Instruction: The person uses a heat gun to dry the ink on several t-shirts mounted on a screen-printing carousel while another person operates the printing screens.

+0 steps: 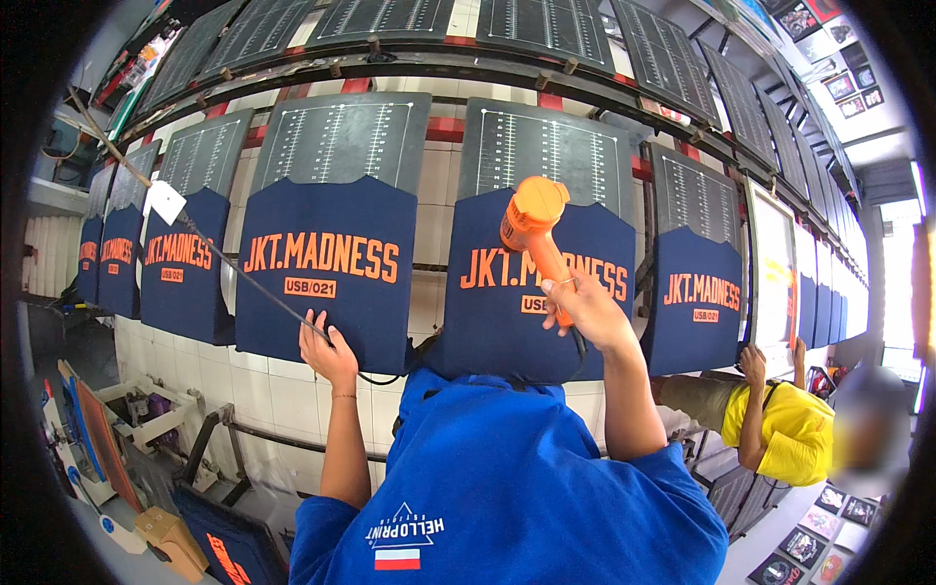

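Note:
My right hand (592,310) is wrapped round the handle of an orange hair dryer (538,205), raised over a navy T-shirt (487,336) with orange print. The dryer hides part of that print. Over the navy T-shirt (263,327) to its left, my left hand (328,349) has its fingers closed on a dark cable (255,283). That cable slants up to the far left, where a white tag (166,202) hangs on it. Each shirt is stretched over a dark pallet board (341,132) marked with white scale lines.
More shirt-covered boards (697,292) continue left and right, with a second row of boards (541,34) behind a metal rail. At the right, a person in a yellow shirt (780,434) holds a screen frame (772,263). A cardboard box (171,541) and leaning panels stand at lower left.

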Demonstrator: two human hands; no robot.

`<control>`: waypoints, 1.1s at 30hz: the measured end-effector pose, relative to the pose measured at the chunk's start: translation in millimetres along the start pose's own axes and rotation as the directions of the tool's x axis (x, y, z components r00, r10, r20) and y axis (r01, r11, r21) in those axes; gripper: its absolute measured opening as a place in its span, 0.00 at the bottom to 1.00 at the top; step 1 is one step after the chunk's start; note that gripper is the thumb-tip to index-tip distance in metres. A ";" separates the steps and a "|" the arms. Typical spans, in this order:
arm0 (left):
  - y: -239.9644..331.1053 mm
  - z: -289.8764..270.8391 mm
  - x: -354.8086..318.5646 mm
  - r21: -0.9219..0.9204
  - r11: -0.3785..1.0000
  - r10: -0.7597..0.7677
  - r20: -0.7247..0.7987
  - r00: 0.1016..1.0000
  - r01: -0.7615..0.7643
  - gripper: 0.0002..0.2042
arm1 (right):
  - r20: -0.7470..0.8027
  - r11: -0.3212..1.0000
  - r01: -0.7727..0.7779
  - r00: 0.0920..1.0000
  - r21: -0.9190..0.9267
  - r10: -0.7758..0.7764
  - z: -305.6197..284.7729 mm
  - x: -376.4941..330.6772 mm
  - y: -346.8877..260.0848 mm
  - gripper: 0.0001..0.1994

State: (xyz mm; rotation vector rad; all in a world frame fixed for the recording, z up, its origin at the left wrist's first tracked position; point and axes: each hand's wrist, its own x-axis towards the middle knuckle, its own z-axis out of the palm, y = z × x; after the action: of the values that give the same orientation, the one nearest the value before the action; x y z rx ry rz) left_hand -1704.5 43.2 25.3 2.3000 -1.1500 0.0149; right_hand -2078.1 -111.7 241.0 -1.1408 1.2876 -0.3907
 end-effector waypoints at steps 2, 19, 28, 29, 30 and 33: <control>0.8 -1.6 -1.3 -0.003 1.000 0.005 0.000 1.000 -0.005 0.18 | 0.006 0.999 -0.012 1.000 0.042 0.011 -1.6 -0.5 1.6 0.16; -10.7 2.7 0.6 -0.095 0.995 0.002 0.054 0.999 0.003 0.17 | 0.156 0.998 -0.063 0.986 -0.028 0.067 -21.3 -25.5 10.2 0.15; -5.1 -3.4 -4.7 -0.147 0.977 -0.129 0.169 0.977 0.155 0.20 | 0.254 0.995 -0.031 0.966 -0.095 0.055 -51.5 -38.9 27.9 0.17; -3.8 -4.0 -5.1 -0.151 0.976 -0.131 0.184 0.974 0.159 0.20 | 0.239 0.995 -0.040 0.969 -0.097 0.062 -54.7 -40.7 30.3 0.17; -2.9 -4.5 -5.0 -0.144 0.975 -0.143 0.186 0.972 0.171 0.20 | 0.248 0.994 -0.033 0.967 -0.103 0.058 -58.4 -39.7 30.1 0.17; -0.2 -3.6 -2.8 -0.143 0.968 -0.175 0.203 0.963 0.206 0.21 | 0.245 0.995 -0.018 0.969 -0.096 0.041 -66.7 -33.0 28.1 0.18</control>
State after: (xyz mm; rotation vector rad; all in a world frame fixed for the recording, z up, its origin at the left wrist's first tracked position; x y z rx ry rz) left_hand -1705.2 47.1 27.6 2.2917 -0.9728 -0.3648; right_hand -2157.1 -103.0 244.6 -1.2067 1.1115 -0.1616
